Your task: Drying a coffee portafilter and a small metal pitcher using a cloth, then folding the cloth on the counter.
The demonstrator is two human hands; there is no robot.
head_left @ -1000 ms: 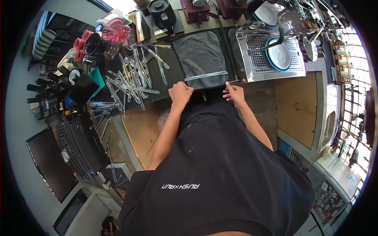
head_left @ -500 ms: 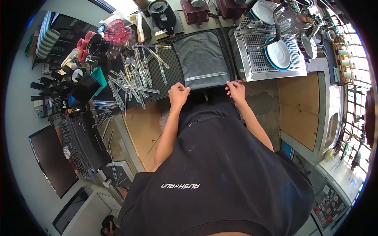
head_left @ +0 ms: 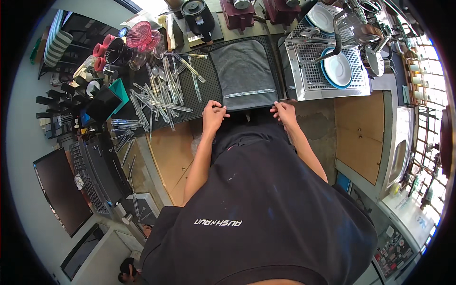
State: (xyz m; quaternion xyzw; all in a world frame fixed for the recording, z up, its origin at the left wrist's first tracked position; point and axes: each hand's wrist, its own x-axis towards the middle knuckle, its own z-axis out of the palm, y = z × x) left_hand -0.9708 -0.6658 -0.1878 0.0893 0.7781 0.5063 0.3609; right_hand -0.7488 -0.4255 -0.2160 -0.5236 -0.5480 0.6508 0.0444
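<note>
A dark grey cloth [head_left: 244, 64] lies spread on the black ribbed mat at the counter's front. Across its near part lies a long, thin, clear-wrapped stick [head_left: 250, 93], roughly parallel to the front edge. My left hand [head_left: 214, 117] is at the cloth's near left corner, its fingers curled in a pinch at the hem. At the near right corner, my right hand [head_left: 285, 114] pinches the edge with its fingertips. Left of the cloth is a loose heap of similar clear-wrapped sticks [head_left: 164, 92], with some spoon-shaped ends among them.
Right of the cloth stands a steel machine with a perforated tray [head_left: 311, 85] holding white and blue plates [head_left: 337, 69]. A black kettle [head_left: 196, 19] and dark red grinders [head_left: 237, 14] line the back. Pink glass drippers [head_left: 140, 35] and black holders [head_left: 102, 102] crowd the left.
Both hands have shifted slightly toward me at the cloth's near corners, and their fingers have changed pose a little. The wrapped stick stays in place on the cloth.
</note>
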